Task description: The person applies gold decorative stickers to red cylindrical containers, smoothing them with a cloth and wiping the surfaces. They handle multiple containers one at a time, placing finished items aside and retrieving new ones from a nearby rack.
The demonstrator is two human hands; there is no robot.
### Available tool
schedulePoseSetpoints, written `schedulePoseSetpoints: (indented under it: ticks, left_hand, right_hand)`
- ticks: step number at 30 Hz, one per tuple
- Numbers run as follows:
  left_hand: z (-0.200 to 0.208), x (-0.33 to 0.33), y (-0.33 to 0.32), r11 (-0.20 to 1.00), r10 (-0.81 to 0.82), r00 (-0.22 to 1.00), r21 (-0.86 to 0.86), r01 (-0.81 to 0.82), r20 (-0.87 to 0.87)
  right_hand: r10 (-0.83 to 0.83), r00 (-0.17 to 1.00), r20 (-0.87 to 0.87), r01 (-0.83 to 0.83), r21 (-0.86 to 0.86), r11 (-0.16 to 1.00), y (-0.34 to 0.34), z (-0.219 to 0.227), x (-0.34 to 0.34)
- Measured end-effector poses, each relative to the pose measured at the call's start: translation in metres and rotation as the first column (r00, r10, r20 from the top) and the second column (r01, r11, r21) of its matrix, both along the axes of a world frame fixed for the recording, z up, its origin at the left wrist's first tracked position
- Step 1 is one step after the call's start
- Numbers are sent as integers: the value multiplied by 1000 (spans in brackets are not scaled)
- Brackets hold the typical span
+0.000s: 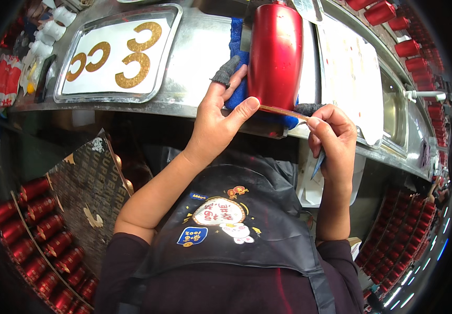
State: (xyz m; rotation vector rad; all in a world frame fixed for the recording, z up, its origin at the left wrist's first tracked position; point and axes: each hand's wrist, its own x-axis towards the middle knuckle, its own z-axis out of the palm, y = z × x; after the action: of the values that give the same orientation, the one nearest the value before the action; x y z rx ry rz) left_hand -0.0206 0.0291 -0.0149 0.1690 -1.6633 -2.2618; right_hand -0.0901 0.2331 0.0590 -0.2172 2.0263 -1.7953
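A red-and-white packet (5, 83) lies upper left, near white containers (53, 30).

Red bottle (275, 55): glossy, smooth-sided, lying lengthwise before you on blue cloth (238, 39) at table's (199, 47) near edge, near end tapering toward you. Narrow gold-brown strip (283, 111): stretched across bottle's near end, between your left hand's (216, 119) thumb and your right hand's (338, 133) fingertips; contact with bottle unclear. Slim blue-grey pointed tool (318, 164): in your right hand, tip downward.
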Motion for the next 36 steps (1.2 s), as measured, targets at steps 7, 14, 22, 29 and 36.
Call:
schedulePoseSetpoints:
  ticks: [7,14,22,29,36]
  left_hand:
    - [4,30,5,574,158,950,-758,-310,-269]
    - [1,34,11,421,137,967,-871,-252,-213]
    - [-7,38,14,494,169,967,-833,-250,-190]
    - [0,36,14,383,161,960,-882,-274,-229]
    - [15,31,14,240,98,961,-931,-276,-260]
  right_hand:
    - [-42,997,-63,42,3,999,-3,-6,2]
    - [-40,998,-54,40,-10,999,-3,-9,3]
    - [-55,997,-51,54,-17,998,-3,-14,1]
    - [-48,997,-58,47,-24,999,-1,-17,-1]
    - [-51,998,23,52,-37,998,3,-19,-1]
